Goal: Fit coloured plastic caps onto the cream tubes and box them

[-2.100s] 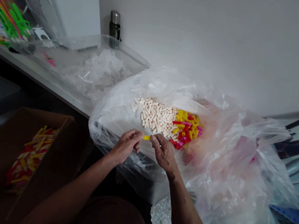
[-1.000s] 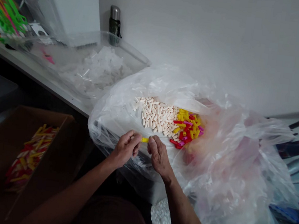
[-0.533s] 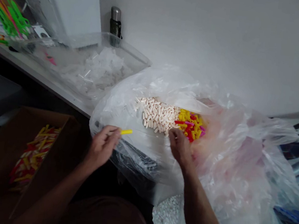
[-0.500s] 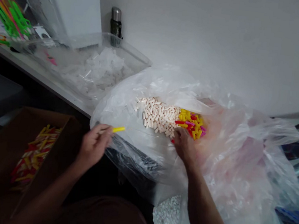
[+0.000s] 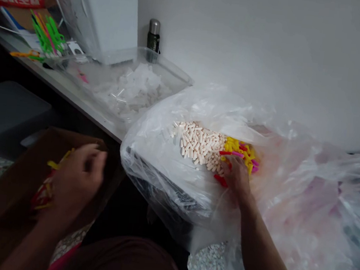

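My left hand (image 5: pixel 75 179) is over the cardboard box (image 5: pixel 96 140) at the lower left, blurred by motion. Its thumb and fingers look apart, and I make out nothing between them. Yellow and red plastic tubes (image 5: pixel 43 197) lie in the box, partly hidden by that hand. My right hand (image 5: pixel 237 176) is at the near side of a pile of short yellow, red and pink tubes (image 5: pixel 246 153). Its fingers are bent down and drawn together; what they pinch is hidden. Red tubes (image 5: pixel 220 181) lie just below the fingertips. Left of them is a heap of small cream-coloured pegs (image 5: pixel 200 141).
A clear plastic bag (image 5: pixel 163 168) spreads under the pegs and tubes and bulges to the right. Behind it stand a clear tray (image 5: pixel 180 74) of translucent white pieces and a dark flask (image 5: pixel 153 39). Green scissor-like items (image 5: pixel 50 35) lie at the back left.
My left hand has moved down and left from the bag's edge to above the box; the yellow tube it held no longer shows in its fingers. My right hand stays at the tube pile.
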`<state>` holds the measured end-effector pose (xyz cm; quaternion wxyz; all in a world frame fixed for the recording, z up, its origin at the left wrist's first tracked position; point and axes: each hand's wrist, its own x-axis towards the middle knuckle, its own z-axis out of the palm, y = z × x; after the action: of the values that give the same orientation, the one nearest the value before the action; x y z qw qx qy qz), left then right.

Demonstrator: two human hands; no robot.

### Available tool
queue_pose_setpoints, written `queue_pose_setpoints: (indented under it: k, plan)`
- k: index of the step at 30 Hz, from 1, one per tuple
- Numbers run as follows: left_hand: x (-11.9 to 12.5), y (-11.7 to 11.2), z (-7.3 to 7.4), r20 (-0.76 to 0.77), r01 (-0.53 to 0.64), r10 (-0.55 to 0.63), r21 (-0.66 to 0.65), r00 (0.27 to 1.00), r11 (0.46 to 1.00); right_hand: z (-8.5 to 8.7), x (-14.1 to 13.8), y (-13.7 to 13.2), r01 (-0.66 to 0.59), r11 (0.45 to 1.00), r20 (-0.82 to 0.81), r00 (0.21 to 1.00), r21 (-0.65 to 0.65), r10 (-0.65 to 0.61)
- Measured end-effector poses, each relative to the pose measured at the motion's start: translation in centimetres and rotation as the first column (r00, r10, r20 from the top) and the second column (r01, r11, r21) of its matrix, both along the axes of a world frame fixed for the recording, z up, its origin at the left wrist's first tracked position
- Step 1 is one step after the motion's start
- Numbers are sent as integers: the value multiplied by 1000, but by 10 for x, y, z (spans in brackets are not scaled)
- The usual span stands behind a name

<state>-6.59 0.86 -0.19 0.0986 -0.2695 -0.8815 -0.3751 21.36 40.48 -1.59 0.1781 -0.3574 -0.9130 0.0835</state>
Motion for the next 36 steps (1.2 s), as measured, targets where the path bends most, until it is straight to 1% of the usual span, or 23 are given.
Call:
queue_pose_setpoints:
  k: [2, 3, 4, 6, 7, 8, 10, 12, 13, 14, 15, 17, 18, 19, 21, 22, 24, 26, 27, 29, 30, 33, 36]
  plan:
    - [19, 52, 1, 48, 160, -156, -89, 987, 983, 3, -5, -13, -2, 984, -198, 980, -177, -34]
    - [26, 80, 1, 96, 249, -236, -145, 967, 958, 5, -7, -22, -19, 959, -275, 959, -281, -61]
    - [31, 107, 2, 147, 330, -303, -216, 942, 919, 8, -10, -32, -44, 925, -336, 938, -378, -92]
    - [35, 155, 1, 169, 374, -335, -341, 927, 862, 14, -14, -52, -90, 849, -412, 898, -520, -156]
    - [34, 174, 0, 177, 395, -353, -402, 919, 826, 17, -15, -60, -105, 813, -436, 879, -573, -193]
    - [33, 189, -2, 183, 412, -370, -449, 911, 792, 18, -15, -67, -119, 776, -457, 859, -619, -232]
    - [30, 209, -7, 198, 435, -391, -509, 899, 743, 18, -14, -75, -158, 696, -492, 813, -700, -310]
    - [28, 216, -14, 200, 435, -391, -522, 898, 733, 14, -15, -79, -173, 633, -488, 793, -755, -365]
    - [28, 216, -18, 196, 429, -386, -519, 902, 740, 10, -17, -79, -152, 628, -463, 806, -763, -369]
    - [28, 215, -21, 189, 424, -383, -510, 904, 748, 7, -20, -79, -109, 650, -427, 832, -752, -354]
    - [28, 213, -23, 183, 423, -385, -498, 905, 757, 3, -25, -78, -54, 700, -380, 868, -712, -320]
    - [28, 206, -29, 176, 435, -400, -452, 899, 779, -3, -39, -77, 36, 830, -247, 947, -556, -207]
    - [28, 202, -31, 177, 447, -412, -410, 894, 795, -5, -47, -77, 48, 886, -166, 976, -461, -140]
    - [27, 198, -34, 184, 462, -423, -352, 887, 814, -6, -55, -76, 43, 925, -79, 994, -377, -78]
    - [24, 189, -39, 227, 498, -458, -175, 860, 849, -7, -68, -75, 12, 963, 89, 996, -271, 13]
    - [24, 185, -42, 260, 518, -489, -57, 833, 853, -7, -73, -75, 1, 971, 155, 987, -241, 37]
    - [26, 179, -46, 350, 533, -569, 203, 744, 821, -8, -79, -73, -14, 980, 234, 970, -201, 62]
    - [31, 177, -48, 461, 496, -646, 415, 609, 763, -10, -80, -71, -23, 982, 237, 969, -187, 68]
    - [35, 177, -49, 513, 460, -670, 489, 536, 741, -12, -79, -70, -18, 982, 218, 974, -187, 59]
    - [43, 180, -49, 583, 386, -703, 587, 408, 711, -18, -76, -68, 4, 981, 159, 987, -195, 27]
    - [46, 181, -50, 597, 354, -718, 625, 359, 696, -21, -73, -68, 12, 980, 121, 993, -199, 13]
    - [52, 186, -52, 594, 269, -756, 707, 276, 654, -29, -64, -67, -22, 978, -5, 1000, -208, 21]
    - [51, 188, -54, 589, 210, -771, 744, 243, 634, -30, -57, -71, -92, 961, -140, 989, -260, 56]
